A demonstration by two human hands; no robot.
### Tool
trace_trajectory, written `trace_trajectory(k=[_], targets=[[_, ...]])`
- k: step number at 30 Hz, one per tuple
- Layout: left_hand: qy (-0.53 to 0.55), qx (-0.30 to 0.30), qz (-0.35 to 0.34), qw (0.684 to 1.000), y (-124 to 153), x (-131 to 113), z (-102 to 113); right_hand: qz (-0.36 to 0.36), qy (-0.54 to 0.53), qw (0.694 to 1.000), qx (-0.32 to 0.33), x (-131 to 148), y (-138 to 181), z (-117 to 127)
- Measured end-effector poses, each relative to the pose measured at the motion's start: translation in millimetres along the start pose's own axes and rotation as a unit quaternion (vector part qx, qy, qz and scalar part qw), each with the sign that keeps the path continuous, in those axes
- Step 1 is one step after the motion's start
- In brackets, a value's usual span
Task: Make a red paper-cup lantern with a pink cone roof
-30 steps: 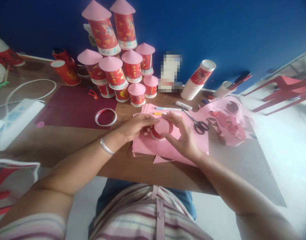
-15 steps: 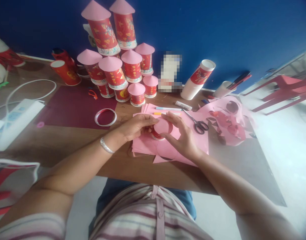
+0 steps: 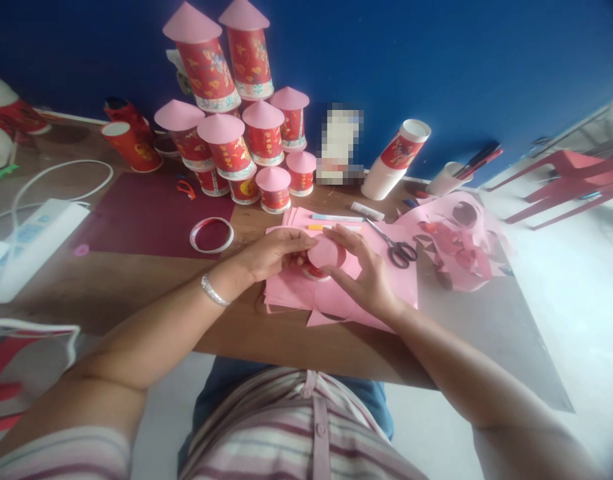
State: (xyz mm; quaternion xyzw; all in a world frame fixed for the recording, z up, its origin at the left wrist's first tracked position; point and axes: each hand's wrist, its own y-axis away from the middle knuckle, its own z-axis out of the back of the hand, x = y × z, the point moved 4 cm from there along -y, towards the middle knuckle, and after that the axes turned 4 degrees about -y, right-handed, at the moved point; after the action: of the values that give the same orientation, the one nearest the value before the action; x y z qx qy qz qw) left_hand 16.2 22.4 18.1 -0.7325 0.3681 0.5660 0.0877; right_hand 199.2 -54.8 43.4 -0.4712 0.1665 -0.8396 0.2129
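Observation:
A pink paper cone (image 3: 326, 253) sits over a small red paper cup (image 3: 316, 272), of which only the lower front edge shows. On the cone's left edge, my left hand (image 3: 283, 252) is closed, thumb on top and the fingers curled beneath. My right hand (image 3: 363, 270) curves round the cone's right side, its fingertips at the far edge and its thumb at the near edge. Beneath both hands lie stacked pink paper sheets (image 3: 386, 293). Black-handled scissors (image 3: 401, 254) rest on the sheets to the right of my right hand.
Red cups with pink cone tops (image 3: 221, 143) stand stacked behind. A tape ring (image 3: 211, 235) lies left of the sheets, a glue stick (image 3: 367, 211) beyond them. Tilted paper cups (image 3: 396, 160), a pen cup (image 3: 449, 179), pink scraps (image 3: 466, 247) and a power strip (image 3: 41, 243) surround the work.

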Motion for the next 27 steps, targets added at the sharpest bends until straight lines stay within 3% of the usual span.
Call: trace_trajectory(k=[6, 9, 10, 12, 14, 16, 22, 27], targets=[[-0.03, -0.013, -0.009, 0.999, 1.2, -0.4, 0.7, 0.002, -0.005, 1.0, -0.001, -1.6, 0.4, -1.0], [-0.122, -0.053, -0.09, 0.987, 6.1, -10.4, 1.7, 0.005, -0.007, 1.0, -0.001, -1.6, 0.5, -1.1], [-0.176, -0.079, -0.142, 0.971, 9.3, -16.5, 2.3, 0.008, -0.009, 1.0, -0.002, -1.3, 0.5, -1.0], [-0.308, -0.121, -0.258, 0.908, 17.6, -29.3, 1.2, 0.012, -0.012, 1.0, -0.001, -1.1, 0.5, -0.8], [-0.422, -0.113, -0.332, 0.836, 24.1, -36.1, -2.8, 0.012, -0.013, 1.0, 0.0, -1.4, 0.5, -0.7], [-0.482, -0.084, -0.364, 0.793, 26.5, -37.4, -3.9, 0.012, -0.016, 1.0, -0.003, -2.0, 0.5, -0.4], [-0.526, -0.057, -0.411, 0.742, 24.0, -34.1, 4.1, 0.023, -0.021, 0.999, -0.004, -2.0, 1.0, -0.4], [-0.541, -0.053, -0.43, 0.72, 23.4, -33.3, 4.3, 0.026, -0.026, 0.999, -0.007, -1.5, 0.7, 0.0]])
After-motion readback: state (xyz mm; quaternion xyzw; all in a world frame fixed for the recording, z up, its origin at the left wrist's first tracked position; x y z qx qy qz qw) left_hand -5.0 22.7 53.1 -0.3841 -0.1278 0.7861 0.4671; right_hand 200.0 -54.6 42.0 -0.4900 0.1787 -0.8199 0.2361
